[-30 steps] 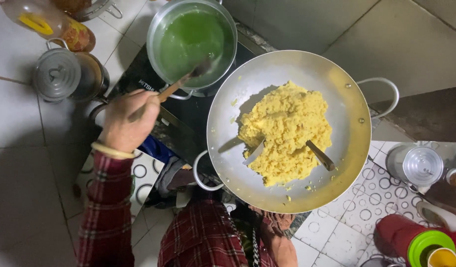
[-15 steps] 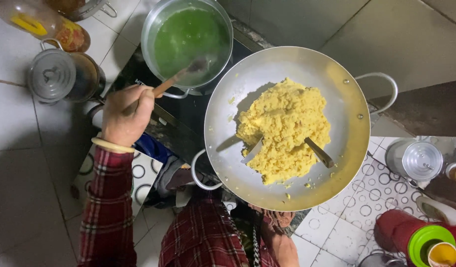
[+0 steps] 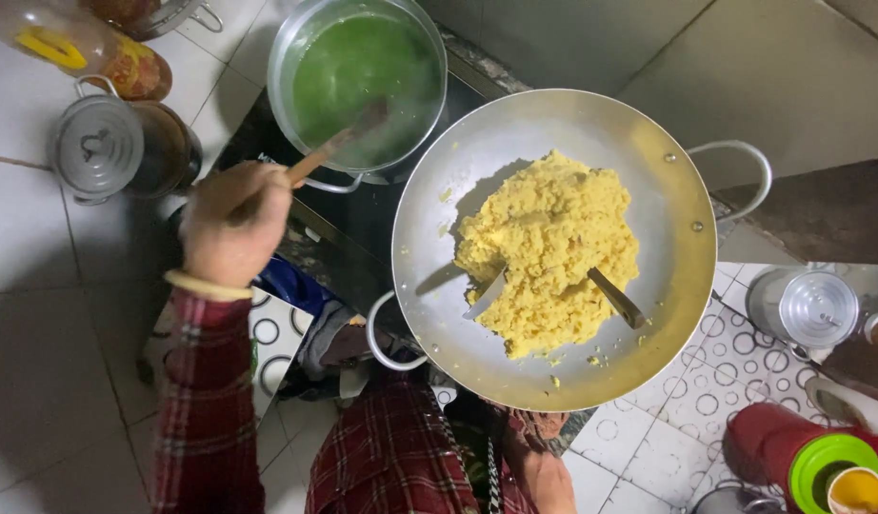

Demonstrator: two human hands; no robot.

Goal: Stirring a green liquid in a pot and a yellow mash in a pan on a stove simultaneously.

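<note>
Overhead: stirring the green pot

Left hand (image 3: 231,231) is closed around a wooden-handled spoon (image 3: 336,143); its far end dips into the round steel pot of green liquid (image 3: 363,67) just beyond the knuckles. Right hand not seen, so its state cannot be told. To the right of the left hand sits a wide shallow steel pan (image 3: 553,247) heaped with crumbly yellow food (image 3: 553,252), two utensils stuck in it. Left of the hand stands a small lidded steel container (image 3: 99,145) on the tiled floor.
</note>
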